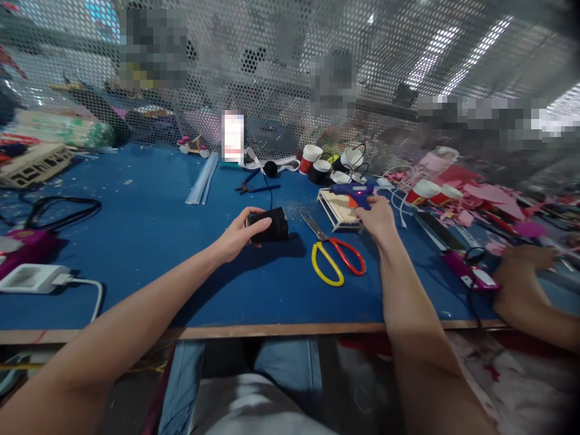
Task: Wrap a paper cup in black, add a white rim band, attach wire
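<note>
My left hand (239,234) is wrapped round a black cup (272,225) that lies on its side on the blue table (149,223). My right hand (374,216) grips the handle of a blue glue gun (351,190), held over a small stick-built frame (339,209). Scissors with one yellow and one red handle (333,254) lie open on the table between my two hands.
Several paper cups (322,165) and cables stand behind the glue gun. Pink paper scraps (480,199) cover the right side, where another person's arm (530,290) rests. Clear glue sticks (202,177), pliers (248,185), a white power strip (31,278) and a perforated screen (290,72) surround the work area.
</note>
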The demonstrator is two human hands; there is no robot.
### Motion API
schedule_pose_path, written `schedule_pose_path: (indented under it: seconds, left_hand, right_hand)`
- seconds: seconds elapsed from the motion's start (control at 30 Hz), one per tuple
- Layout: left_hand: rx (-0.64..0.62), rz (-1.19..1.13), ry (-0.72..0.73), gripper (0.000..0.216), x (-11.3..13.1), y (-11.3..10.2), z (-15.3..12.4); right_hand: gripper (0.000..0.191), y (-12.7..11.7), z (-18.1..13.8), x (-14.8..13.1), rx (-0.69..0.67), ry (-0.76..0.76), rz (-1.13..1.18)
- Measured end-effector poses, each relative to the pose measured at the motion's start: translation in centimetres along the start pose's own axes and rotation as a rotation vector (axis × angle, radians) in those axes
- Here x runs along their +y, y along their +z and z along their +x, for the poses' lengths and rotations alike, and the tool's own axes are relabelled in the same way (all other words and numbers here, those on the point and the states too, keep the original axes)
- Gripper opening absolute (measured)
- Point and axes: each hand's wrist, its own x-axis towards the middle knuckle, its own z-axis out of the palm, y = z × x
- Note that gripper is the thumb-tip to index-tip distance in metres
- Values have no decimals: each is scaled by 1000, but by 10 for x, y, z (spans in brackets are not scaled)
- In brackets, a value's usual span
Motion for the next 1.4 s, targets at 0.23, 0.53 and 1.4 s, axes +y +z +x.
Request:
schedule_pose_path:
  seconds: [0.23,0.53,1.4]
  left_hand:
    - [68,99,39,40,5,-9,4]
    - [111,254,134,38,7,-15,6]
    - [140,336,158,40,11,-16,4]
  right_hand:
    - [18,-29,-47,-30,-469,-126,617]
    - [20,-34,-87,-59,-755,-291,754]
    - [22,-21,-99,-63,-395,-472,361]
